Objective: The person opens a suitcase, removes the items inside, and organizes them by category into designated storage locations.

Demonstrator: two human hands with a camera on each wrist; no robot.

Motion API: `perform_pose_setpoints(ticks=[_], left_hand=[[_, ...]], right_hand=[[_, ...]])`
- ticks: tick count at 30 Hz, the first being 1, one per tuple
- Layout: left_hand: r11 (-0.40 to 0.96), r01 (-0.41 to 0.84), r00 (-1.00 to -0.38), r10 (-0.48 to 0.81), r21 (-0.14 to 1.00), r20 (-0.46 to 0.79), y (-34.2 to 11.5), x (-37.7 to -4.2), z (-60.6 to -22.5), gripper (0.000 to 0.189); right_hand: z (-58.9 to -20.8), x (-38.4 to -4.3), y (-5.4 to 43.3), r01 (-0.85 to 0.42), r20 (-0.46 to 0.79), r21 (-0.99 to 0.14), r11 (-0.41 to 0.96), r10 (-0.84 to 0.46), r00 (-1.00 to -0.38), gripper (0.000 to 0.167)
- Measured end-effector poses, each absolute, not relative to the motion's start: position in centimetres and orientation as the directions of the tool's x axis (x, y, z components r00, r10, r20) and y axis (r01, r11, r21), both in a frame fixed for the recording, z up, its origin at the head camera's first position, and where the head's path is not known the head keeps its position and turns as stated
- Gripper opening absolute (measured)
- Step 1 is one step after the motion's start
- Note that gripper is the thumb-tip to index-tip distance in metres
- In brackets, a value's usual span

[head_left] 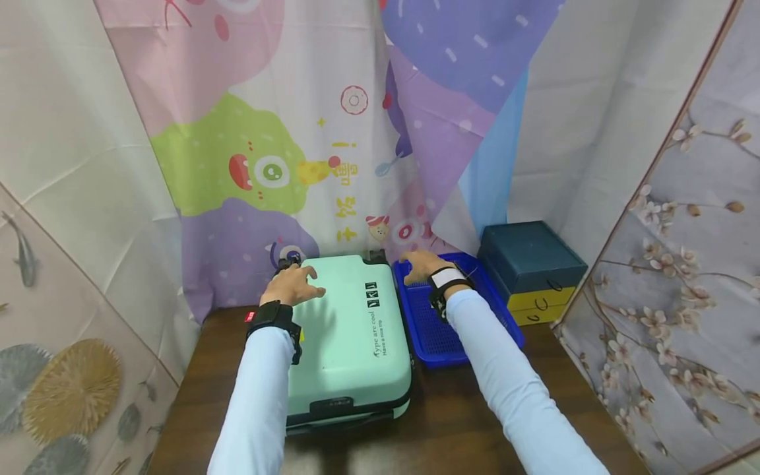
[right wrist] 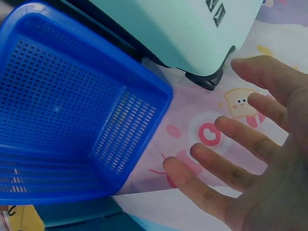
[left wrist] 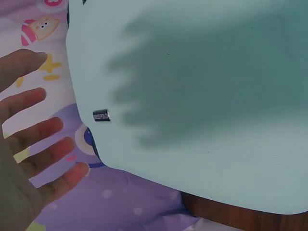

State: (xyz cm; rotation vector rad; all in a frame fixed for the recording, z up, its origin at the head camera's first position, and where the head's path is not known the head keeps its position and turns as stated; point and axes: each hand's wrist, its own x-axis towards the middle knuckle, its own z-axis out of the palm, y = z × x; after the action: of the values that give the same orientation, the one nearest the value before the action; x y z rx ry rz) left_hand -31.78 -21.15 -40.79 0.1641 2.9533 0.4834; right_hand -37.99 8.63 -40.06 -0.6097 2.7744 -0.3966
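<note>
A mint-green suitcase (head_left: 338,330) lies flat on the brown table, with black lettering on its lid and wheels at the far end. My left hand (head_left: 289,285) hovers over the far left part of the lid, fingers spread, its shadow falling on the shell (left wrist: 192,86). To the right of the suitcase sits a blue perforated basket (head_left: 427,330) with nothing inside it in the right wrist view. Above the basket's far end is my right hand (head_left: 423,265), and its fingers (right wrist: 245,134) are spread and hold nothing.
At the back right, a dark teal box (head_left: 531,257) rests on yellow boxes (head_left: 540,307) beside the basket. A cartoon-print curtain (head_left: 249,165) hangs right behind the suitcase. Floral panels (head_left: 671,316) stand at the right, and the brown table (head_left: 463,422) extends toward me.
</note>
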Motion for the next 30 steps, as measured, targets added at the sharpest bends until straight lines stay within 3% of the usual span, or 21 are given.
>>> perform_pose_setpoints(ticks=[10,18,26,30], left_hand=[[0.947,0.093,-0.978,0.145,0.308,-0.151,-21.3,-31.9,-41.6,0.054],[0.930,0.130,-0.986,0.158,0.343,-0.057,-22.3,-31.5,-43.8,0.049],[0.904,0.204,-0.979,0.181,0.376,0.095,-24.7,-29.6,-48.3,0.050],[0.904,0.274,-0.957,0.222,0.328,0.188,-25.3,-27.6,-49.8,0.050]], right_hand=[[-40.6,-37.6,8.8,-0.337,-0.238,-0.327,0.883,-0.422,-0.875,0.059],[-42.6,-37.6,8.8,-0.386,-0.192,-0.308,0.869,-0.454,-0.870,0.051],[-47.6,-36.1,10.1,-0.522,0.066,-0.449,0.725,-0.556,-0.829,0.047],[-49.5,-33.7,10.1,-0.605,0.186,-0.474,0.640,-0.599,-0.779,0.050]])
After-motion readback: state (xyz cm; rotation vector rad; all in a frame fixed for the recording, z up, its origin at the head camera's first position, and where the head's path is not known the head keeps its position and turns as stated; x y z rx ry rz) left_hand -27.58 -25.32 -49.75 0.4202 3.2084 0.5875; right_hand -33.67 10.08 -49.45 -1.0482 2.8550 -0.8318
